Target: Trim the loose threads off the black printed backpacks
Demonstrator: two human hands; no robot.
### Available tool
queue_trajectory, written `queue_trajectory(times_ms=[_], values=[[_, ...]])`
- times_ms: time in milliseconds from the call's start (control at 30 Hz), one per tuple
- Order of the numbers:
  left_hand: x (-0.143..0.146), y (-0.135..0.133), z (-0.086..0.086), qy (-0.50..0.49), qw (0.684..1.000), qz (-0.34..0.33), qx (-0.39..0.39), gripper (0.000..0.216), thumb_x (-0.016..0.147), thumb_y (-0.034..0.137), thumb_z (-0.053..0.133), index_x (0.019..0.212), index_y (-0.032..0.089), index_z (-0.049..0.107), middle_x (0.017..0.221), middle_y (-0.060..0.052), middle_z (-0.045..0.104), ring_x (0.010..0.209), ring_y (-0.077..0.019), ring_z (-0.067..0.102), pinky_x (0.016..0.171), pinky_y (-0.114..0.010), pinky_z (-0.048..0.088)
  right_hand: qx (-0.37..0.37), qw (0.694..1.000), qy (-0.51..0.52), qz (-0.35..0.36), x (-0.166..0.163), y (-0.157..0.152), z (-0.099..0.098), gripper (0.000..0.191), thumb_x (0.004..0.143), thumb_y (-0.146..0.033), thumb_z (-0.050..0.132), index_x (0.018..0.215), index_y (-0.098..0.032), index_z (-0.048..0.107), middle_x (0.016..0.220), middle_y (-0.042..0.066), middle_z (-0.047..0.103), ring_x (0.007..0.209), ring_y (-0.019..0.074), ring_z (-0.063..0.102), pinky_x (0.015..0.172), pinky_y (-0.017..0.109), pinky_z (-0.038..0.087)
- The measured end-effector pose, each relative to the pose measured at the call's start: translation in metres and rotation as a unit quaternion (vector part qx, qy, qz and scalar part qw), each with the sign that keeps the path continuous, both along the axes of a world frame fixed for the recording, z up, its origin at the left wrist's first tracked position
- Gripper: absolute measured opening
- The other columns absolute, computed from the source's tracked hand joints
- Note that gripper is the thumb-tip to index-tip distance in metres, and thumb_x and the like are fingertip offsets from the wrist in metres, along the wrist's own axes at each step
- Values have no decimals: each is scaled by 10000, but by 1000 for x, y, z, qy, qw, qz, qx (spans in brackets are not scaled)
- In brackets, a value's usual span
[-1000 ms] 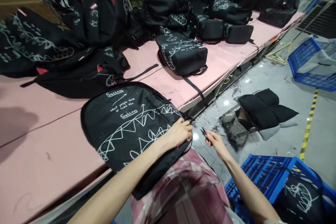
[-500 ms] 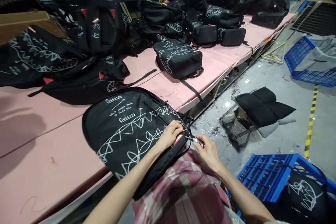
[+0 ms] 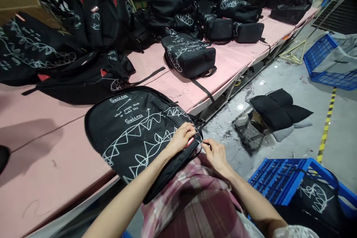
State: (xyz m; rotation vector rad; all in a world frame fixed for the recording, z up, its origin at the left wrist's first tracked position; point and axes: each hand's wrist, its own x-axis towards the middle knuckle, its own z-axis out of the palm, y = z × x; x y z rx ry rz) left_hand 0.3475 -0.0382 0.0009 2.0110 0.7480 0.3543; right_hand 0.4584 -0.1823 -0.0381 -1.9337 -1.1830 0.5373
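A black backpack (image 3: 122, 130) with white scribbled lines and lettering lies at the table's edge, partly over my lap. My left hand (image 3: 182, 135) is closed on its near right edge, pinching the fabric beside a small red label (image 3: 189, 142). Just right of that label, my right hand (image 3: 214, 152) is closed round small thread snips (image 3: 205, 143). Most of the snips is hidden by my fingers; their tip points at the backpack's edge. Whether the blades touch a thread is too small to tell.
The pink table (image 3: 69, 156) bears several more black backpacks, one (image 3: 189, 55) just beyond mine. Right of me stands a blue crate (image 3: 276, 182) with a black printed bag inside. A stool with a black cushion (image 3: 281, 109) and another blue crate (image 3: 320, 59) stand farther off.
My right hand has come up and left, bringing the snips closer to the backpack's edge, and now covers more of them. My left hand keeps its hold. The view has shifted slightly.
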Motion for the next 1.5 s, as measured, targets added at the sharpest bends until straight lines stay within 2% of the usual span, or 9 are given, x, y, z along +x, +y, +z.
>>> queue_trajectory(times_ms=[100, 233, 367, 600, 767, 867, 1033, 1300, 1500], values=[[0, 8, 4, 2, 999, -45, -14, 329, 865, 349, 343, 742, 178, 595, 974, -59, 579, 956, -185, 535, 874, -315, 393, 3, 988, 139, -67, 5, -2, -6, 238, 810, -351, 509, 896, -182, 652, 817, 34, 690, 725, 175, 623, 675, 277, 452], [5, 20, 6, 93, 979, -139, 114, 279, 839, 361, 432, 943, 206, 639, 1075, -59, 587, 1030, -223, 476, 908, -356, 345, 4, 976, 203, -84, 8, -14, -12, 238, 772, -339, 541, 907, -169, 637, 863, 48, 685, 801, 193, 621, 726, 299, 451], [12, 24, 3, 177, 944, -200, 194, 177, 793, 301, 508, 723, 191, 628, 839, -46, 615, 883, -223, 499, 763, -336, 362, -28, 979, 187, -72, 0, -22, -14, 250, 777, -351, 539, 924, -173, 636, 878, 53, 689, 821, 203, 625, 751, 320, 444], [11, 26, 3, 175, 948, -185, 189, 196, 797, 248, 463, 650, 172, 567, 760, -32, 583, 790, -184, 504, 720, -294, 353, -20, 978, 192, -72, -2, -13, -16, 286, 779, -393, 522, 940, -182, 631, 808, 45, 685, 761, 193, 619, 698, 302, 443], [8, 28, -1, 153, 957, -182, 166, 214, 812, 251, 440, 644, 172, 547, 773, -29, 580, 806, -180, 503, 746, -292, 348, -29, 969, 155, -192, 40, -21, -26, 275, 690, -366, 603, 889, -177, 616, 733, 35, 640, 695, 183, 571, 633, 281, 398], [11, 27, -4, 147, 960, -170, 165, 206, 811, 246, 439, 650, 171, 543, 763, -34, 577, 794, -185, 499, 740, -304, 341, -18, 928, 301, -220, 36, -16, -31, 314, 638, -417, 650, 815, -165, 590, 623, -9, 562, 526, 116, 472, 504, 234, 336], [12, 26, -10, 139, 962, -148, 181, 205, 818, 259, 433, 674, 171, 550, 796, -44, 596, 829, -201, 505, 762, -328, 342, -23, 804, 585, -108, -17, 13, -29, 363, 595, -461, 708, 662, -166, 507, 478, -80, 413, 363, 24, 203, 366, 193, 124], [13, 30, -18, 133, 964, -126, 191, 202, 828, 253, 447, 682, 173, 560, 828, -39, 611, 866, -199, 510, 801, -335, 354, 7, 693, 720, -44, -25, 17, -21, 314, 550, -321, 763, 639, -162, 508, 536, -58, 496, 366, 1, 173, 366, 175, 122], [4, 9, -3, 98, 954, -89, 270, 208, 867, 275, 433, 932, 166, 597, 995, -78, 579, 979, -209, 476, 843, -341, 356, 97, 799, 593, -9, -11, 0, -2, 278, 647, -384, 684, 597, -170, 515, 537, -48, 475, 396, 29, 230, 398, 196, 194]])
